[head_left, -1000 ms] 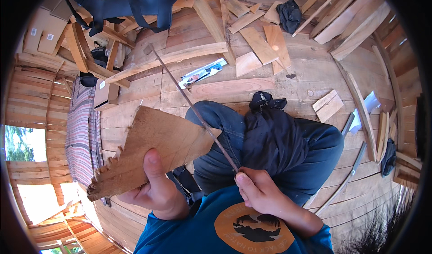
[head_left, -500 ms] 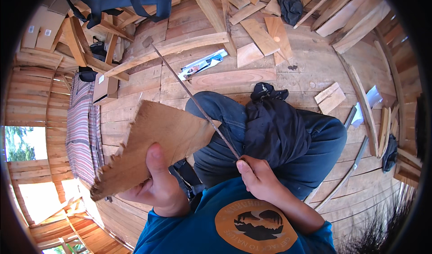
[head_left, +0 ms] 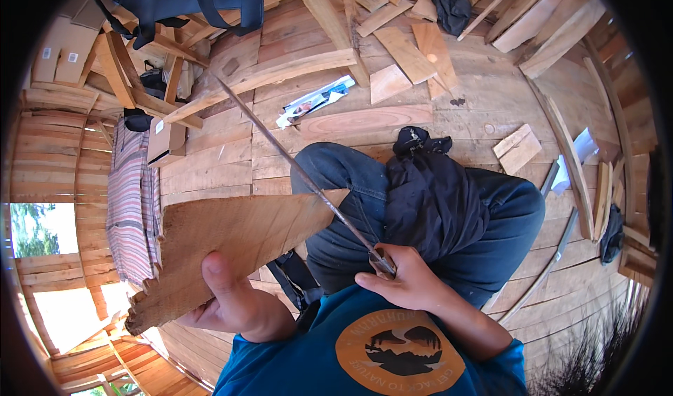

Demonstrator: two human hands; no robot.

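Just now, your right hand (head_left: 406, 280) has shifted on the thin, dark, metal-looking rod (head_left: 308, 177): a moment ago the thumb lay along the shaft, & now it juts off left w/ fingers curled round the near end, so the hold looks a bit looser, tho it's still narrow. Meanwhile your left hand (head_left: 235, 305) has turned the big tan, rough-sawn wooden board (head_left: 242, 231); its upper edge, sloping b4, now runs nearly level. Left thumb's flat on the face, fingers underneath. The rod's far end has swung left too, w/ the shaft crossing in front of the board's pointed end, by your left knee. For the work in hand, that prob. means rod & tip now meet at a diff. angle; can't tell if they're touching. Texture-wise: board's fuzzy & dry-looking, w/ diagonal saw lines, a ragged, splintery left edge, & a sharp taper at the right. Rod's slim, straight, approx. round. Crumpled black cloth (head_left: 434, 214) sits soft in the lap of your faded blue denim jeans (head_left: 517, 203); past your knees, a flat reddish plank w/ oval grain (head_left: 371, 121) lies on the floor.
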